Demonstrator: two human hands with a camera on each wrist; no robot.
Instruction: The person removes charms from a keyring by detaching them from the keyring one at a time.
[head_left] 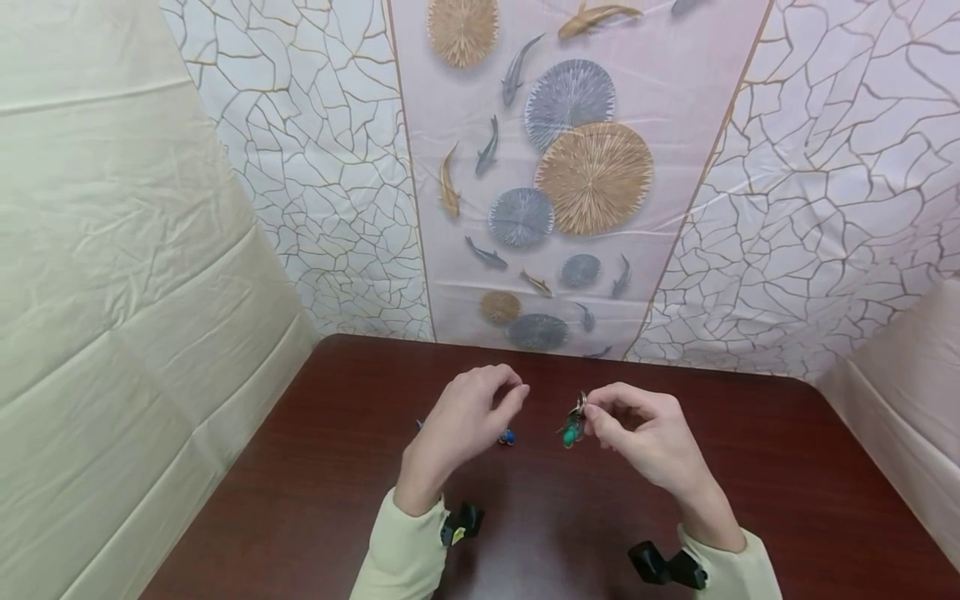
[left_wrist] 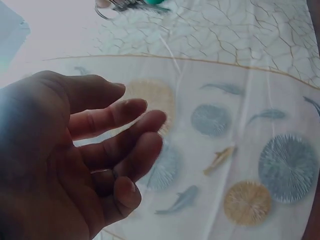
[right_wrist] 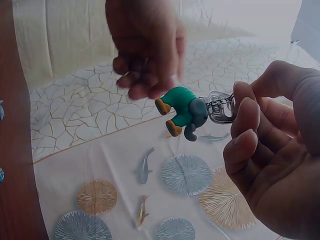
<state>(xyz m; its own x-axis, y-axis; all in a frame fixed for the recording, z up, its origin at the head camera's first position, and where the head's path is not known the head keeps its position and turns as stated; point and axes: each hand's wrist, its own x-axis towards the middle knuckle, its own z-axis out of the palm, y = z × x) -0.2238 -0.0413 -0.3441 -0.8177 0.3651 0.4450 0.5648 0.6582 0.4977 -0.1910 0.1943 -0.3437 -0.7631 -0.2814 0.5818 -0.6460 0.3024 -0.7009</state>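
A keychain point(head_left: 573, 429) with a small green and grey elephant figure point(right_wrist: 184, 107) hangs from my right hand point(head_left: 651, 429). The thumb and fingertips pinch its metal ring, with a short chain and a metal tag point(right_wrist: 221, 107) beside the elephant. My left hand point(head_left: 467, 417) hovers over the table to the left of the keychain, apart from it. Its fingers point(left_wrist: 135, 155) are loosely bent and hold nothing. A small blue item point(head_left: 507, 437) lies on the table just past the left hand, partly hidden by it.
A dark reddish-brown table point(head_left: 360, 375) spreads beneath both hands. Another small bluish item point(head_left: 419, 424) peeks out left of the left hand. Patterned white cloth point(head_left: 337, 183) hangs behind the table, with pale cloth point(head_left: 150, 333) on the left side.
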